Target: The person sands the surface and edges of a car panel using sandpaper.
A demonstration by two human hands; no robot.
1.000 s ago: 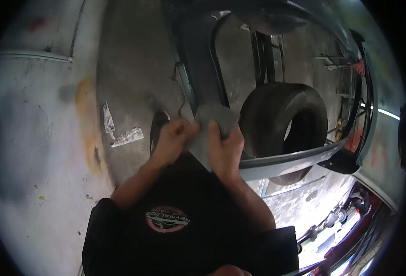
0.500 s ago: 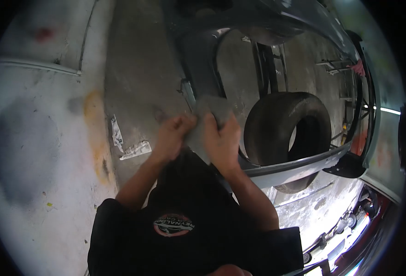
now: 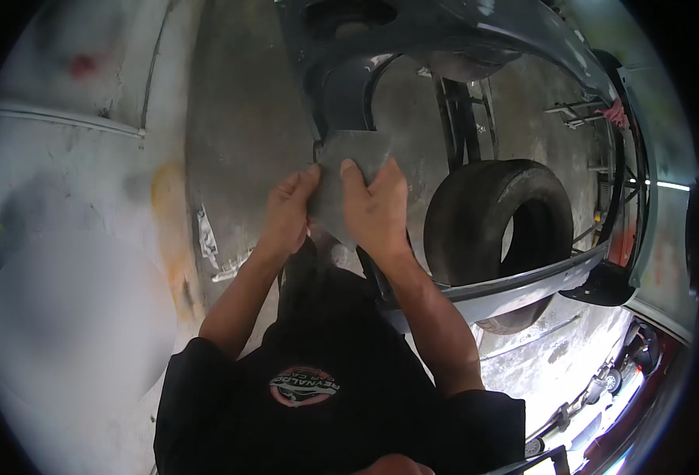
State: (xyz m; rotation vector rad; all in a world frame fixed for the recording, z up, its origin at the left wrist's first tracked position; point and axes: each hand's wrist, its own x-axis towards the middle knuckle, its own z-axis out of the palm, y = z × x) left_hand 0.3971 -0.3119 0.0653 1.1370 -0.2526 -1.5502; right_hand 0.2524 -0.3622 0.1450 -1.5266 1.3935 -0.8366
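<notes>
A grey sheet of sandpaper (image 3: 329, 186) hangs between my hands in front of my chest. My left hand (image 3: 288, 207) pinches its left edge between thumb and fingers. On the other side, my right hand (image 3: 377, 207) grips the sheet with its thumb laid over the face. Just beyond the sheet is a grey car bumper (image 3: 345, 91), whose near end is partly hidden behind the paper and my right hand.
A worn tire (image 3: 464, 226) lies to the right, within the bumper's curve. Dark metal stand legs (image 3: 454, 119) rise behind it. A paint-stained wall (image 3: 88, 198) runs along the left. Paper scraps (image 3: 207, 233) lie near its foot. A pink rag (image 3: 615, 115) hangs at right.
Both hands have risen slightly with the sandpaper. The sheet now shows flatter and larger between them, covering part of the bumper's end.
</notes>
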